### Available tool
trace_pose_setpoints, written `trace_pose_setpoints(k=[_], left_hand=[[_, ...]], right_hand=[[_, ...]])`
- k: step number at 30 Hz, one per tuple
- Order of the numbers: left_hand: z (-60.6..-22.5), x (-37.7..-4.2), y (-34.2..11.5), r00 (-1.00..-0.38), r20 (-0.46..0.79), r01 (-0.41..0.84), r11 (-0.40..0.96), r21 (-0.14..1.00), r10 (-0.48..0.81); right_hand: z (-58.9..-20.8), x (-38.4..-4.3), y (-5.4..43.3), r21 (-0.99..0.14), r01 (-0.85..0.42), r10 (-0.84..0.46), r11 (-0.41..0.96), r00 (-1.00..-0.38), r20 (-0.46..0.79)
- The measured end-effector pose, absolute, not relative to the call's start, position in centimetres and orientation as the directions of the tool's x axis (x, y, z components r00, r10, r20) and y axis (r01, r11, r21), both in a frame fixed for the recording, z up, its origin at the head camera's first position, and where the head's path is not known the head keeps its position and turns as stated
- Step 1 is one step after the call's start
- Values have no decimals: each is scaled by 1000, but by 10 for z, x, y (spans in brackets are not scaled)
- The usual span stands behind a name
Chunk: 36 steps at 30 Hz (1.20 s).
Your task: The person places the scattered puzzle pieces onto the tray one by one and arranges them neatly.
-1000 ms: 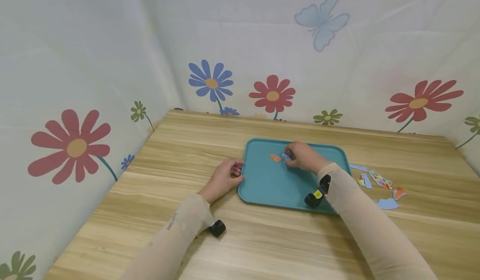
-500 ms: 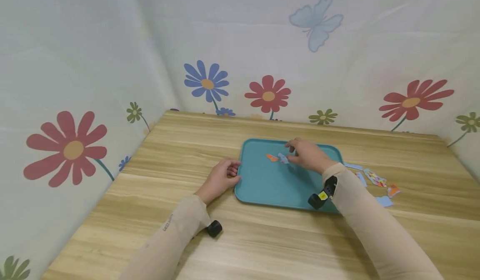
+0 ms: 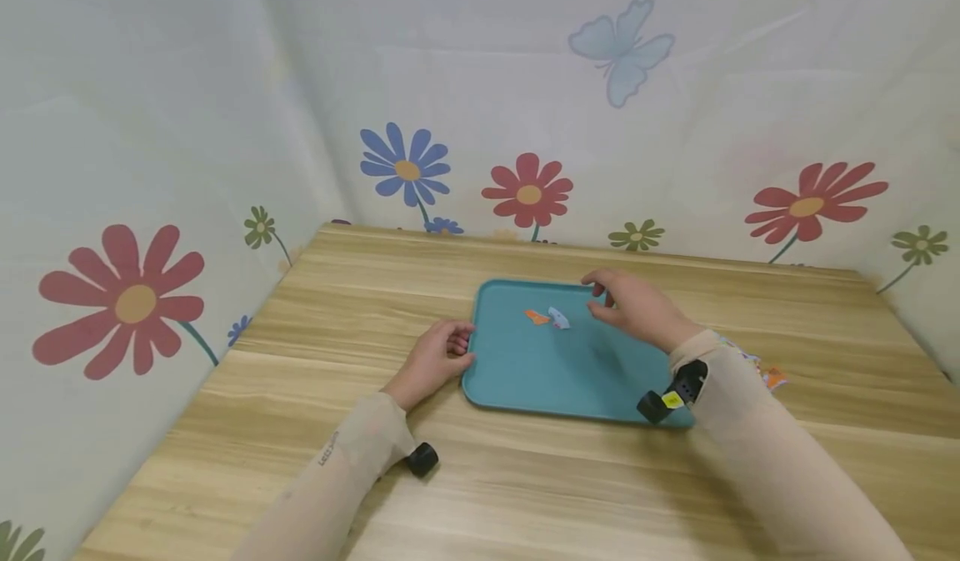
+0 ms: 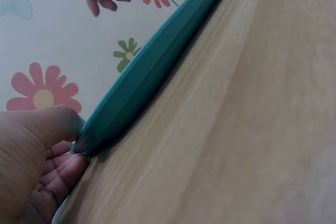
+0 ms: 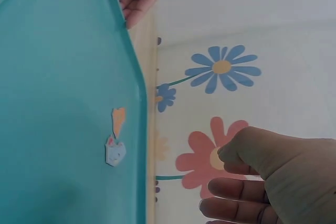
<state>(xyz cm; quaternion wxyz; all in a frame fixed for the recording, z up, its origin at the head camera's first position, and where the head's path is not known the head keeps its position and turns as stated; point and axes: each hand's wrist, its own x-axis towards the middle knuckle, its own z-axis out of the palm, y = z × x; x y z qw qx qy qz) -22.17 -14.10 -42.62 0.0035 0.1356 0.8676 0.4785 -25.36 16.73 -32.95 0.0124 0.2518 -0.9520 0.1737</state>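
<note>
A teal tray lies on the wooden table, with two small cut-out pieces near its far edge. One is an orange piece; beside it is a pale blue piece with a printed design. At the tray's left side, my left hand holds the rim between thumb and fingers, as the left wrist view also shows. My right hand hovers above the tray's far right part, fingers loosely bent and nothing between them. Its forearm hides the tray's right end.
Several colourful cut-out pieces lie on the table right of the tray; an orange one shows, and my right arm covers most others. A flower-patterned cloth stands behind the table and along its left side.
My right hand has let go of the pale blue piece beside the orange one, then lifted and moved right. My left hand stays at the tray's rim. The head view has shifted slightly.
</note>
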Motion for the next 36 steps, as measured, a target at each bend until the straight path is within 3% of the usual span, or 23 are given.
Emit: trace_pose_setpoints(k=[22,36], left_hand=[[-423,-223,-141,-961,115,234,511,827,253],[-425,-223,-141,-960,121,236,498,834,252]], right_hand=[[-319,-220,225,-279,-492,-442,825,-869,225],[-326,-214,254,-250,-434,-397,866,-899,186]])
